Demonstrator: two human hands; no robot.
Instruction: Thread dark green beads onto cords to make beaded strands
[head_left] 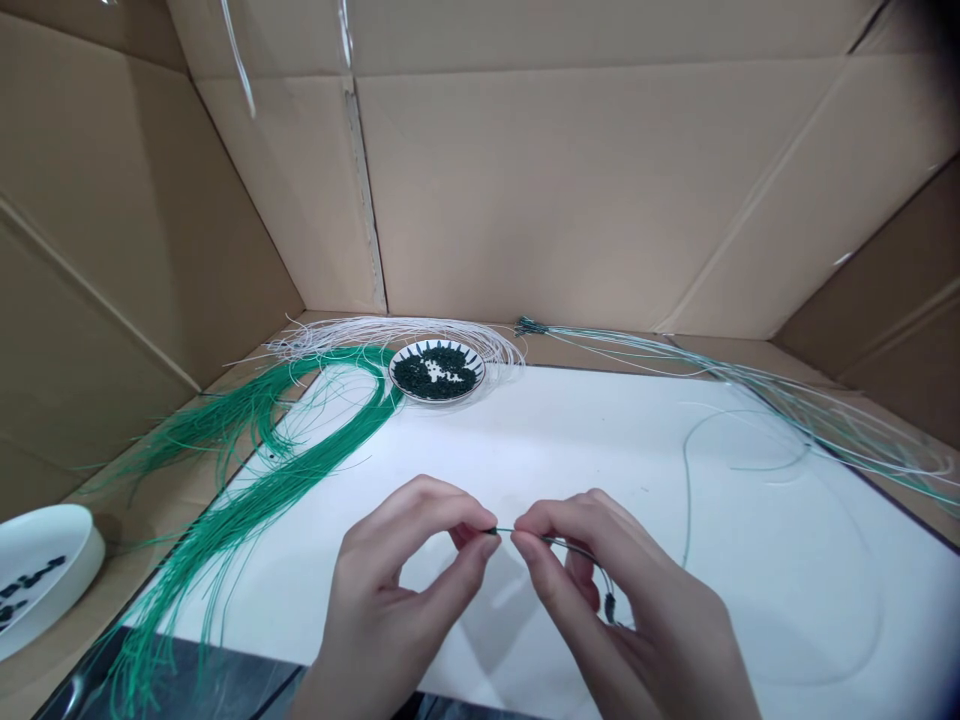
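In front of me, my left hand [405, 585] pinches a small dark bead-like piece [491, 531] between thumb and forefinger, most of it covered by the fingertips. My right hand [637, 590] is closed in a pinch on a thin green cord [505, 530], a short way from the left fingertips. The cord bridges the small gap between both hands. Past the right fingers it curves down to a dark clump [610, 606] beside the palm. A patterned plate [437, 400] of small dark pieces [409, 376] stands beyond my hands.
Long green strands [300, 485] curve across the left side. Behind them lie white strands [360, 330]. A bundle with dark ends [532, 326] stretches along the back right. At far left sits a white bowl [79, 610] with dark pieces. Cardboard walls [570, 200] enclose the white board [577, 430].
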